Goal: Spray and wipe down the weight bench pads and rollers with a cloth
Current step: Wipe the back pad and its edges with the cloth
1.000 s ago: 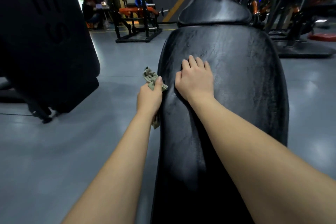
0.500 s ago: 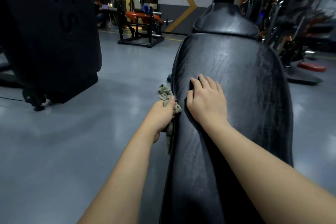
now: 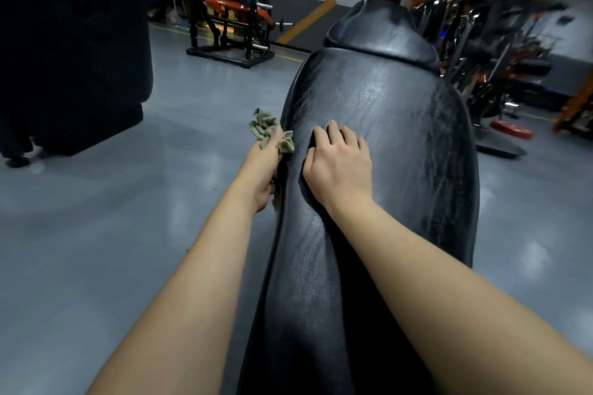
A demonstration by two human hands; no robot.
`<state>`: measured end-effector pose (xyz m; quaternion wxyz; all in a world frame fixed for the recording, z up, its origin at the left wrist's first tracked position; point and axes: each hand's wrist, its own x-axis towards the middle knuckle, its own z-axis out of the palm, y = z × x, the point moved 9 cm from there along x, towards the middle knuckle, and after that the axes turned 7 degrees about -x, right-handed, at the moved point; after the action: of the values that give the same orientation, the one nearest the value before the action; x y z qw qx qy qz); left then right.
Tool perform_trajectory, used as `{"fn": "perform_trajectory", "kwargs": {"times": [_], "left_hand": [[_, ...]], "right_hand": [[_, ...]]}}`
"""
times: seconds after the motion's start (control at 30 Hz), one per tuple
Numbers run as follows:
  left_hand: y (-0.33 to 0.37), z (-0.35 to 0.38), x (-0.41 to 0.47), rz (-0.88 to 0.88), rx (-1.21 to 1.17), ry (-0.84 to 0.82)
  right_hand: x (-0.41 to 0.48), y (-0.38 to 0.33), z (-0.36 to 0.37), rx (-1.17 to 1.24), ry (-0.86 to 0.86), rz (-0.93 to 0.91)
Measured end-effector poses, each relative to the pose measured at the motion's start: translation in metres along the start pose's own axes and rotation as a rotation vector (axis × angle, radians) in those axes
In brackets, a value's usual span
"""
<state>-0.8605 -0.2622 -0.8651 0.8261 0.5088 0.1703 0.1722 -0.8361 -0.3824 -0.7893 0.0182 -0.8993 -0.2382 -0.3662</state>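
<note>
The left hand has its fingers clamped on the bunched cloth at the pad edge; so bunched, it may skip spots. The right hand rests there, fingers loose.

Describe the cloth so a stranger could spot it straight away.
Find the long black bench pad running up the middle. At its left edge, the left hand grips a crumpled cloth. It alone is pale olive and wrinkled amid smooth black and grey.
</note>
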Motion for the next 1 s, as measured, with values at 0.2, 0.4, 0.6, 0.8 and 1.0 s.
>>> {"fn": "perform_trajectory", "kwargs": {"times": [0.2, 0.4, 0.6, 0.8, 1.0], "left_hand": [[-0.029, -0.018, -0.062, 0.072, 0.279, -0.036], [-0.031, -0.033, -0.112, 0.147, 0.68, 0.068], [-0.022, -0.042, -0.129, 0.192, 0.605, 0.102], [-0.005, -0.027, -0.1, 0.189, 0.367, 0.15], [0.008, -0.018, -0.03, 0.232, 0.244, 0.205]], "right_hand": [[-0.008, -0.003, 0.008, -0.039, -0.128, 0.019], [-0.017, 0.005, 0.003, 0.111, -0.177, 0.026], [-0.031, 0.006, 0.004, 0.175, -0.242, 0.014], [-0.046, 0.005, 0.001, 0.193, -0.234, 0.024], [-0.049, -0.004, -0.004, 0.083, -0.132, -0.002]]}}
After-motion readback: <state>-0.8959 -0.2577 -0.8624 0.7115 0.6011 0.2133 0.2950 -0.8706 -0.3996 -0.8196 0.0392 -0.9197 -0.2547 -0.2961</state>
